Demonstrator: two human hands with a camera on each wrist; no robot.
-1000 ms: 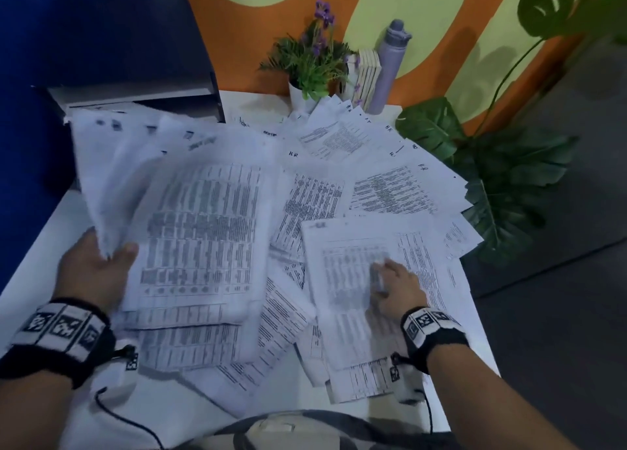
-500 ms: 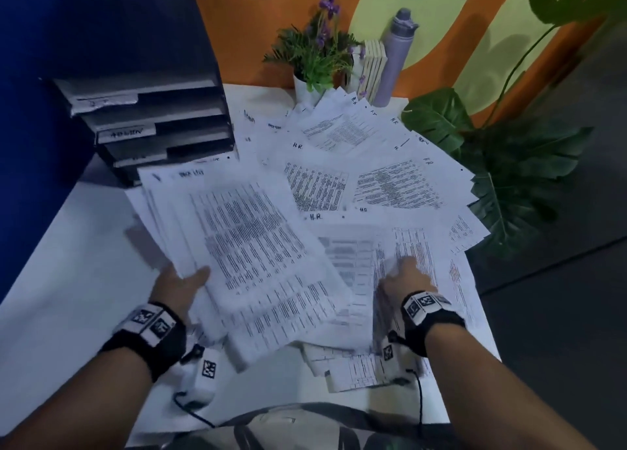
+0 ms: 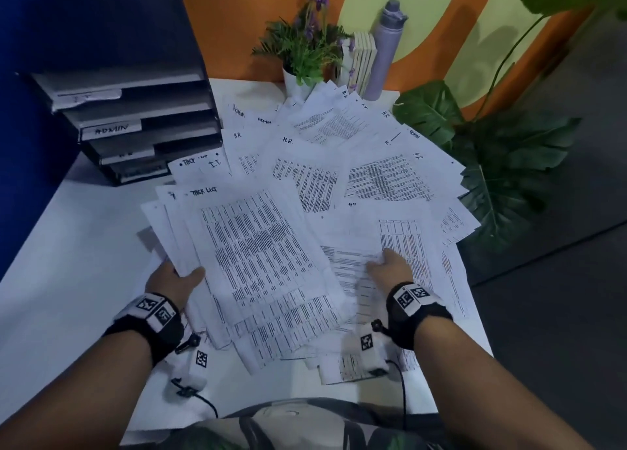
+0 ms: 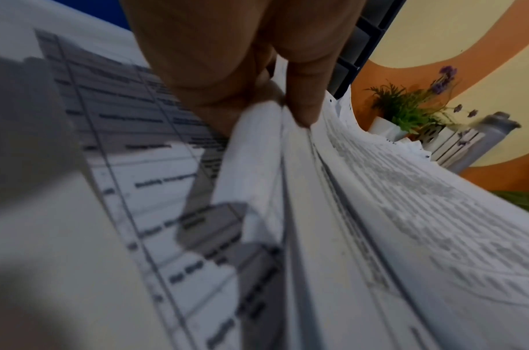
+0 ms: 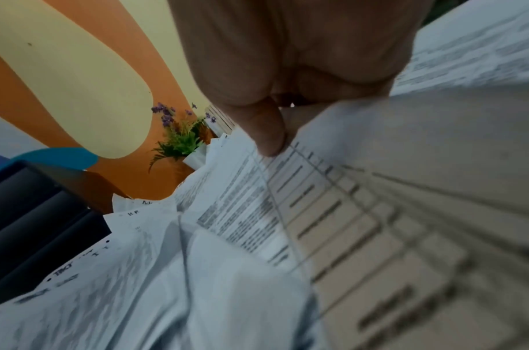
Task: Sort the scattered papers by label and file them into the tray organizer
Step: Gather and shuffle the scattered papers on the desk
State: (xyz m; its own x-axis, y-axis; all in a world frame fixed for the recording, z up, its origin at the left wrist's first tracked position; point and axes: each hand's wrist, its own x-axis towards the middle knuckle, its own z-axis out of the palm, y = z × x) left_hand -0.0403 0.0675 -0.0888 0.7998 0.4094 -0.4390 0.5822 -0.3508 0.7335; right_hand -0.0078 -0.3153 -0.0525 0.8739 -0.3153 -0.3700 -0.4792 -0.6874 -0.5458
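A fanned stack of printed sheets [image 3: 258, 256], its top one headed "Task List", is held at its near left edge by my left hand [image 3: 176, 276], thumb on top and fingers underneath; the left wrist view shows the stack [image 4: 362, 213] pinched. My right hand [image 3: 386, 268] pinches the edge of a sheet [image 3: 349, 263] in the loose pile; in the right wrist view the thumb [image 5: 266, 132] presses on that sheet [image 5: 332, 213]. More papers [image 3: 339, 151] marked H.R., Admin and I.T. cover the table's middle and right. The dark tray organizer [image 3: 135, 117] stands at the far left, tiers labelled.
A potted plant [image 3: 305, 53], small books [image 3: 364, 59] and a grey bottle [image 3: 386, 49] stand along the back wall. Big leaves [image 3: 492, 164] hang by the table's right edge. The white table [image 3: 68, 263] is bare on the left. A cable trails from each wrist camera.
My left hand has brought the stack down from in front of the organizer, lower and to the right, over the pile. My right hand went from resting on a sheet to pinching one.
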